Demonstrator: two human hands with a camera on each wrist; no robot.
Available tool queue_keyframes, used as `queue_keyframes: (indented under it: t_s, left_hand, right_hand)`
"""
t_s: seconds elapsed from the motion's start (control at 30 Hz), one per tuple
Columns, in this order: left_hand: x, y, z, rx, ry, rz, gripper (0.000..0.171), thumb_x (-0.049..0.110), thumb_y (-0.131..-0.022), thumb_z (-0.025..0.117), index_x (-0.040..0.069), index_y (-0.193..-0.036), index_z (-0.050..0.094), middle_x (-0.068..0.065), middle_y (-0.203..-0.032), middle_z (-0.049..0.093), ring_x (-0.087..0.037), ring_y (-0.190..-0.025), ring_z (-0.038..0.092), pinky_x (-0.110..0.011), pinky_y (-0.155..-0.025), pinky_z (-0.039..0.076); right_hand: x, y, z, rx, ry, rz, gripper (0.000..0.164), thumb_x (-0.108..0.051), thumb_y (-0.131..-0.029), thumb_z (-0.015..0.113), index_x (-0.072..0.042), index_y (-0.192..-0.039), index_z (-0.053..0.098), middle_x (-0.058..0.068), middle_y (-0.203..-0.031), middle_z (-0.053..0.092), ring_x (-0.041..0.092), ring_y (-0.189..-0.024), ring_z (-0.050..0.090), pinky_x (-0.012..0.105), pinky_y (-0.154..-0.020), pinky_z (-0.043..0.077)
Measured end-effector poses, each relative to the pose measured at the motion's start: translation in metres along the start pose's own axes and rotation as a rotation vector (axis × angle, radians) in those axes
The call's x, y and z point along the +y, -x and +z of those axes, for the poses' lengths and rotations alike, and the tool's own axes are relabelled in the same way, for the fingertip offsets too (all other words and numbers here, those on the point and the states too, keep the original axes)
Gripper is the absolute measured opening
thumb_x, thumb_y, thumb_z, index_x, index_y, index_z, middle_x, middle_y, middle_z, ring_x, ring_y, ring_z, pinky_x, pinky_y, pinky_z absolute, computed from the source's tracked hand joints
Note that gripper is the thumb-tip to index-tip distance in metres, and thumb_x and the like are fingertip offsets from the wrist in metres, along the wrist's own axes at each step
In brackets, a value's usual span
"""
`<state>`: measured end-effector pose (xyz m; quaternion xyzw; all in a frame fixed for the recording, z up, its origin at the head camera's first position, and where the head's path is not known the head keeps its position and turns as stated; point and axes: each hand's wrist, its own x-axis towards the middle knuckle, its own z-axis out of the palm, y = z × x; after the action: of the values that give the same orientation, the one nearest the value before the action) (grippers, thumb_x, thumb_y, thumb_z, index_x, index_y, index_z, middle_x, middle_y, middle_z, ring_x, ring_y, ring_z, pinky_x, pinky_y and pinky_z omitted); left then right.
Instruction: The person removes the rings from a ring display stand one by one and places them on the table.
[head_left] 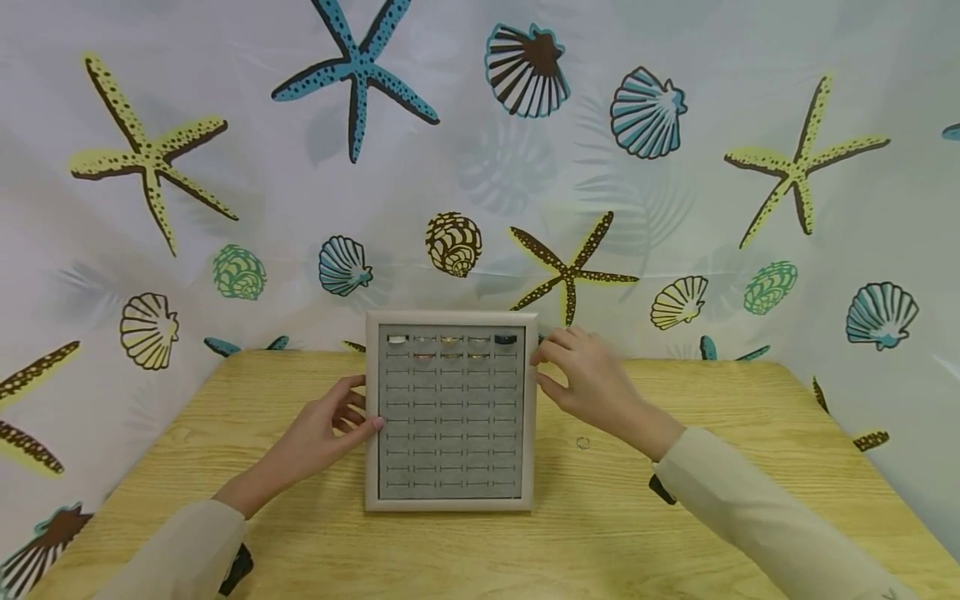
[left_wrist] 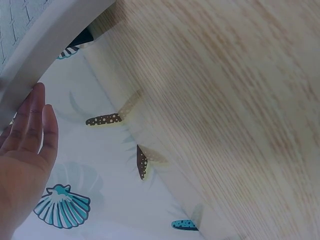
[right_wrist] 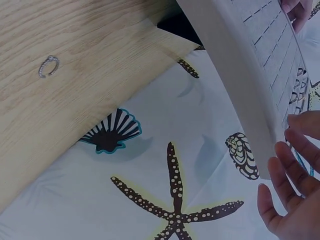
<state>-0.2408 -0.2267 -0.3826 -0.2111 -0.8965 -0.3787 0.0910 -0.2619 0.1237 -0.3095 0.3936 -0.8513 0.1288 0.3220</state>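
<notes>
A ring display board [head_left: 453, 433] with a pale frame and grey slotted pad stands upright on the table. Several rings [head_left: 450, 340] sit in its two top rows, among them a wide dark ring [head_left: 506, 339] at the right end. My left hand [head_left: 326, 429] grips the board's left edge, thumb on the front and fingers at the back. At the upper right edge, my right hand [head_left: 588, 379] has its fingertips right at the frame, fingers spread and loosely bent in the right wrist view. A loose silver open ring [right_wrist: 49, 66] lies on the table, right of the board.
The wood-grain table [head_left: 660, 533] extends around the board. Behind and beside it hangs a white curtain [head_left: 450, 183] printed with shells and starfish. A dark support [right_wrist: 179, 27] shows behind the board near its base.
</notes>
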Motion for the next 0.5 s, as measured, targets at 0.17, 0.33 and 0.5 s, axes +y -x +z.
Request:
queue_keyframes:
  t_s: [0.17,0.33,0.5]
  left_hand:
    - [0.001,0.001,-0.001,0.002,-0.001,0.005,0.056,0.029,-0.087,0.063,0.009,-0.132,0.038,-0.008,-0.101,0.063,-0.013,-0.081,0.062,-0.023,-0.069,0.051]
    - [0.001,0.001,-0.001,0.0,0.007,0.007,0.055,0.028,-0.087,0.063,0.009,-0.132,0.038,-0.008,-0.101,0.063,-0.015,-0.081,0.063,-0.024,-0.069,0.051]
    - [0.001,0.001,-0.001,-0.002,0.01,0.005,0.055,0.028,-0.087,0.063,0.009,-0.132,0.039,-0.008,-0.101,0.063,-0.015,-0.081,0.063,-0.024,-0.069,0.051]
  right_hand:
    - [-0.008,-0.011,0.002,0.039,-0.011,-0.003,0.009,-0.013,-0.079,0.071,-0.012,-0.086,0.065,0.0,-0.084,0.058,0.017,-0.077,0.052,0.031,-0.064,0.041]
    - [-0.011,-0.021,0.005,0.085,-0.008,0.003,0.01,-0.012,-0.079,0.07,-0.01,-0.086,0.063,0.001,-0.084,0.059,0.018,-0.078,0.051,0.031,-0.064,0.039]
    - [-0.011,-0.028,0.009,0.109,0.012,0.012,0.012,-0.013,-0.079,0.07,-0.009,-0.088,0.063,0.003,-0.087,0.06,0.02,-0.08,0.053,0.033,-0.065,0.041]
